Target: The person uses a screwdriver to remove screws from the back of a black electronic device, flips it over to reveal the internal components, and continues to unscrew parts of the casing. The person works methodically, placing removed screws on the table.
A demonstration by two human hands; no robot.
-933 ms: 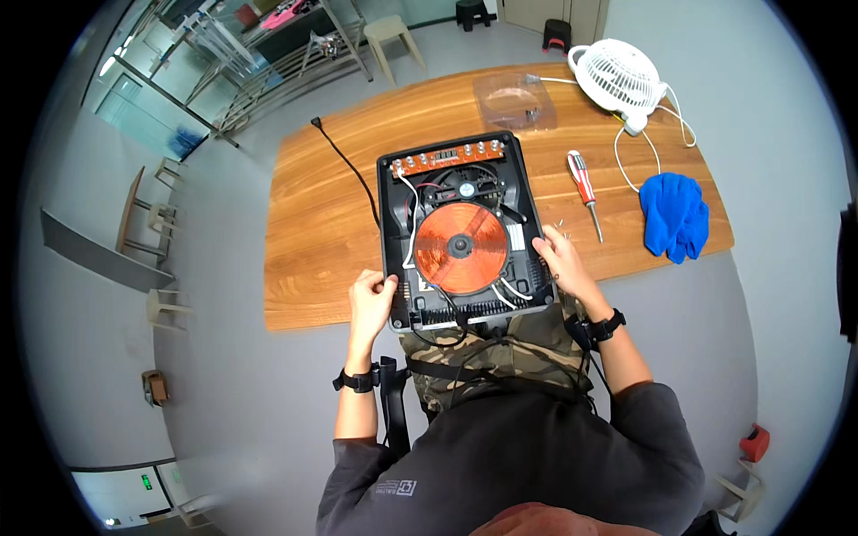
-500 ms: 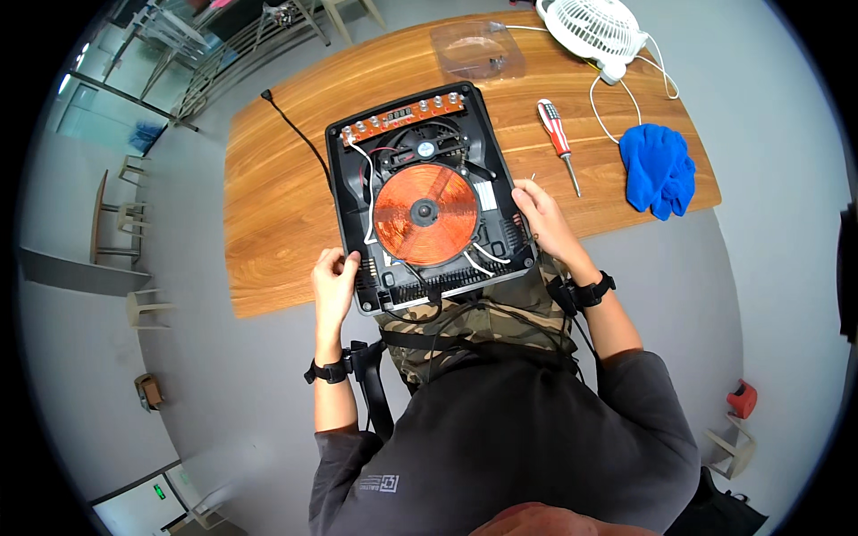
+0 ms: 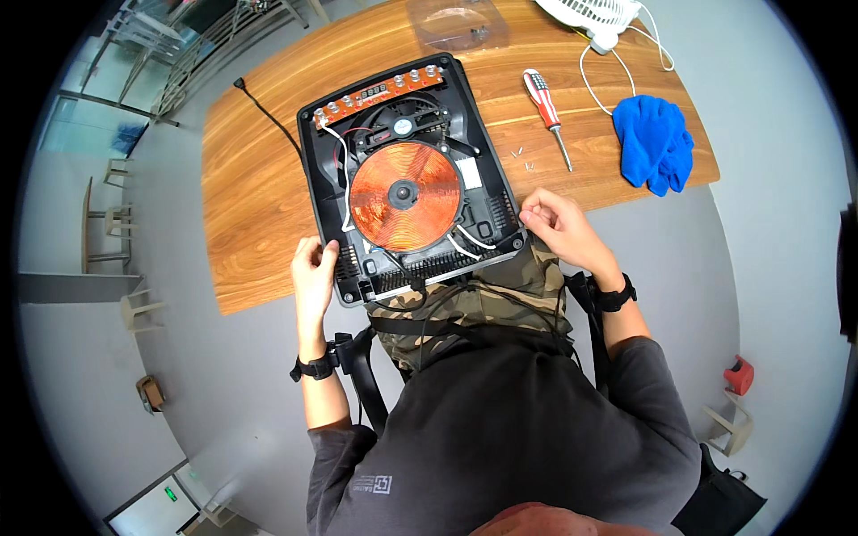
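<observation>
Table (image 3: 255,259) of brown grained wood stands on a grey floor (image 3: 210,375), with pale stools (image 3: 141,310) along the left and a red stool (image 3: 739,375) to the right. On it lie a red-handled screwdriver (image 3: 544,107), loose screws (image 3: 529,167), a bunched blue cloth (image 3: 653,143) and a clear tray (image 3: 456,24), near a white fan (image 3: 594,12) cut by the upper edge. The opened cooker (image 3: 408,170), coil (image 3: 380,201) facing up, overhangs the table's near side above the lap. Its long axis runs away from the person, the far end leaning left; the button board (image 3: 380,95) is at that end. The left hand (image 3: 313,268) is clamped on the cooker's near left edge, thumb on top. The right hand (image 3: 567,228) is at the near right corner, fingers curled; whether it touches, I cannot tell. Half a second ago its thumb lay over the right edge, and the screws now show more plainly.
</observation>
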